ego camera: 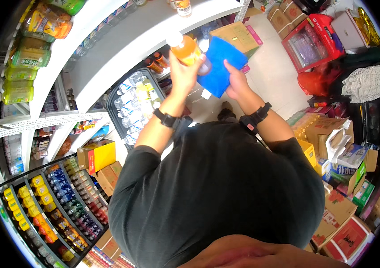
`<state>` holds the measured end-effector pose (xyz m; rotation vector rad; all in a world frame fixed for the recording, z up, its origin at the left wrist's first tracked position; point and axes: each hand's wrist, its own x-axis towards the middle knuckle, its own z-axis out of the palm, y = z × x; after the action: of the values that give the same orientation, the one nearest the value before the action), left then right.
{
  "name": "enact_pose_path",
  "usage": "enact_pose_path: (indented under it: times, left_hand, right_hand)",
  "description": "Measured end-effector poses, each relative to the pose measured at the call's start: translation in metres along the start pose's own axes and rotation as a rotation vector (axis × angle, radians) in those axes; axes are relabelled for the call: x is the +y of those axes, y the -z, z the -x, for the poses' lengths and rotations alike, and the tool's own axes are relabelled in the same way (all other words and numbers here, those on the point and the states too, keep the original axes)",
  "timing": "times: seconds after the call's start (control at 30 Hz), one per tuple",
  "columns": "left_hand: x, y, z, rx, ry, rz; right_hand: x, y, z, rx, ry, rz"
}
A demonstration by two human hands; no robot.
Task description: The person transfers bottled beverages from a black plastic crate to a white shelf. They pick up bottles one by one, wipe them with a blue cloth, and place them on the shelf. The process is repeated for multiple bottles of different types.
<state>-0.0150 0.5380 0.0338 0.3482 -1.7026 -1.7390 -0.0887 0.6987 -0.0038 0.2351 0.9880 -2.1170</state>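
Observation:
My left hand (184, 74) grips a plastic bottle of orange drink (186, 49) with a white cap, tilted up to the left in front of the shelf. In my right hand (238, 81) is a blue cloth (221, 63), its thumb lying over the near edge. The cloth's left side reaches the lower end of the bottle; whether it touches there I cannot tell. A small white tag (206, 94) hangs from the cloth's lower corner. Both wrists wear black straps.
White shelves (109, 63) with drink bottles curve along the left and front. Below my left forearm stands a black crate (112, 112) of bottles. A drinks rack (47, 214) is at lower left. Cardboard boxes (335, 207) and a red box (314, 43) crowd the right. Pale floor tiles (267, 78) show ahead.

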Motion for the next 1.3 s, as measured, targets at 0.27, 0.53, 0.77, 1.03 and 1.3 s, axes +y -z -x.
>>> enact_pose_path:
  times: [0.27,0.53,0.77,1.03,1.3]
  left_hand:
    - [-0.062,-0.041,-0.150,0.351,-0.153,-0.373]
    - [-0.119,-0.066,-0.193,0.440,-0.086,-0.518]
    - [-0.128,-0.075,-0.204,0.495,-0.039,-0.581]
    - [-0.146,-0.082,-0.207,0.546,0.130,-0.607]
    - [-0.164,-0.071,-0.200,0.490,0.126,-0.568]
  right_hand:
    - [-0.066,0.096,-0.020,0.039,-0.171,-0.053]
    - [-0.113,0.138,-0.034,0.026,-0.219,-0.047]
    - [-0.128,0.132,-0.046,0.040,-0.207,0.015]
    - [-0.129,0.131,-0.055,-0.013,-0.256,0.023]
    - [-0.130,0.134,-0.058,-0.026,-0.245,0.034]
